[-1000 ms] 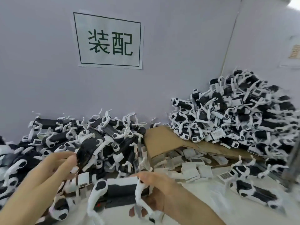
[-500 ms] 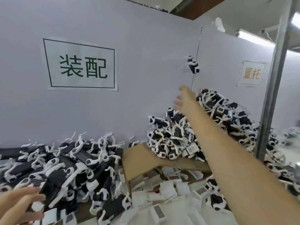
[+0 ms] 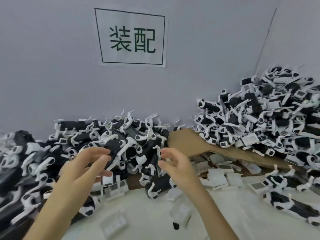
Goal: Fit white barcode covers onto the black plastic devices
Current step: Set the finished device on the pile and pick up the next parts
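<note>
A heap of black plastic devices (image 3: 121, 142) with white clips fills the left and middle, against the wall. My left hand (image 3: 86, 168) reaches over its front with fingers stretched and relaxed, holding nothing. My right hand (image 3: 174, 161) hovers just to the right, fingers loosely curled and empty, close to the devices but not gripping one. White barcode covers (image 3: 216, 177) lie loose under a cardboard flap (image 3: 188, 142) on the right. A taller heap of devices with covers (image 3: 259, 122) rises at the far right.
The white table surface (image 3: 147, 213) lies in front of me, with a few loose covers (image 3: 114, 224) on it. More devices (image 3: 290, 203) lie at the right front. A grey wall with a paper sign (image 3: 131, 38) closes off the back.
My right arm, stretched towards the right heap half a second ago, has come back to the middle. My left hand has risen over the left heap. The camera has tilted down.
</note>
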`<state>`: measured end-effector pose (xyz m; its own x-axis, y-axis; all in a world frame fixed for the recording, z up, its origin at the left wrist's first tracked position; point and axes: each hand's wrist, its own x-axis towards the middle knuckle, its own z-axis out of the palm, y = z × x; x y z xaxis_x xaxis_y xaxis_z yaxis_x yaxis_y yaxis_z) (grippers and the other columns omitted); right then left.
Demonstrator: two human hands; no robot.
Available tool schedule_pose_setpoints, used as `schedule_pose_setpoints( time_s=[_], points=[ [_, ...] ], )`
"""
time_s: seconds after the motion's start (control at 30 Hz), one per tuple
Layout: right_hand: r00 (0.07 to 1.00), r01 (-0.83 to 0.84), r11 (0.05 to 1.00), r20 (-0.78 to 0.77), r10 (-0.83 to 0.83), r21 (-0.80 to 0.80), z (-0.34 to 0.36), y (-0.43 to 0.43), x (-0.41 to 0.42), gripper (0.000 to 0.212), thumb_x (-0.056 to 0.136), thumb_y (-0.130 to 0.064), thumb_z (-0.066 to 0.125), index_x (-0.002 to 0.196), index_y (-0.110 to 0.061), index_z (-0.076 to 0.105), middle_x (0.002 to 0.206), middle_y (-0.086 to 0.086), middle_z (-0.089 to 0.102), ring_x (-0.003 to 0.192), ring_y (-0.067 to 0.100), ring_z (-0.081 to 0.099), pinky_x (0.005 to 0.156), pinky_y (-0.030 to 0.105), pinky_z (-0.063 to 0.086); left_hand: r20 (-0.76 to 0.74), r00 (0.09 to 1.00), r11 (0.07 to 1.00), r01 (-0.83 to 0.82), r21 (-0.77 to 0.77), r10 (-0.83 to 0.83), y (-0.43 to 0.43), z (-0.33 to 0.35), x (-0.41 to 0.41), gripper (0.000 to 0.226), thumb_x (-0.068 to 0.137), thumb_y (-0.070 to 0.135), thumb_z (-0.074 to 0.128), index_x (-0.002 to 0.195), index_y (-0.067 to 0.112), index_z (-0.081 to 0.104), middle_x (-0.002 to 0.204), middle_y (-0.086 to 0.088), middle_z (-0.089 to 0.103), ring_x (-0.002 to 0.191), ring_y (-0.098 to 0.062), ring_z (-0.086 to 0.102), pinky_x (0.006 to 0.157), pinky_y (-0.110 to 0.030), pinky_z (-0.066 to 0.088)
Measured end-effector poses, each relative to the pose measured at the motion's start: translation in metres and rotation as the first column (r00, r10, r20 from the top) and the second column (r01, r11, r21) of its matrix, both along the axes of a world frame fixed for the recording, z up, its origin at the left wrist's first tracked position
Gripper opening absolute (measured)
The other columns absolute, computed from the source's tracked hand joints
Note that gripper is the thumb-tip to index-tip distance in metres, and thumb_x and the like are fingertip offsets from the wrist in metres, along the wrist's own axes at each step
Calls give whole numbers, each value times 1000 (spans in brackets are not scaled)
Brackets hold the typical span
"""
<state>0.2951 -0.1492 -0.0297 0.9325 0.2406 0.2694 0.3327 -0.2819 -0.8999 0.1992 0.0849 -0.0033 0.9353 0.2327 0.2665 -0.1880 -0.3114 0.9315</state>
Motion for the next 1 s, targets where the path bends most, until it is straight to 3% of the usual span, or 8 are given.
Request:
schedule_pose_setpoints(
  time_s=[0.17,0.3,0.47,0.6,0.73,0.83,0.9,1.0],
  points=[
    [985,4,957,164,46,-291,-4,44,19,72,91,-33,69,152,-31,32,146,-12,39,127,12,49,101,36,48,69,988,991,-136,-17,137,1,-1,-12,13,99,37,56,107,40,66,102,20,71,85,-5,73,75,-33,54],
    [912,-50,886,341,229,-462,1,83,26,81,92,-40,66,158,-33,19,162,-12,20,145,10,31,113,35,37,-13,979,979,-203,-6,203,4,-5,-9,13,99,36,55,111,38,61,105,15,67,76,1,71,73,-33,52],
    [926,-8,926,346,150,-378,2,116,28,52,91,-43,67,136,-24,51,132,-8,48,110,12,56,93,35,50,-223,953,972,-169,160,203,14,-19,-1,23,101,42,51,121,31,52,107,15,62,79,-4,71,64,-26,48],
    [931,16,912,340,136,-411,-6,113,17,29,89,-45,67,100,-19,61,95,-9,55,84,11,55,73,33,49,-368,920,969,-45,242,135,15,-26,4,38,104,47,41,107,22,69,96,3,76,85,-20,73,74,-32,52],
    [862,89,965,505,49,-246,-7,109,-13,18,91,-35,70,88,-18,67,83,-15,49,67,5,50,62,27,43,-458,889,999,-14,-43,-7,-5,-32,6,73,98,70,16,104,25,72,88,5,79,86,-21,75,77,-33,50],
    [810,80,996,581,-88,39,0,101,-46,17,91,-24,72,103,-13,75,90,-11,58,75,6,57,67,21,49,-346,928,952,25,-305,-136,-17,-38,10,87,93,76,7,119,22,70,103,-4,78,101,-26,72,90,-41,53],
    [853,-3,973,508,-119,232,6,88,-69,13,90,-26,71,101,-19,76,86,-11,61,74,6,59,67,13,46,-195,956,821,72,-566,-218,-21,-35,6,80,99,68,18,130,9,63,122,-7,72,122,-30,62,110,-46,41],
    [960,-198,886,265,89,420,9,60,-101,17,86,-39,67,100,-35,75,81,-10,69,70,5,63,65,17,49,153,929,512,317,-798,-337,-23,-27,8,53,106,33,39,137,-9,49,121,24,65,128,2,51,116,-28,25]
  ],
)
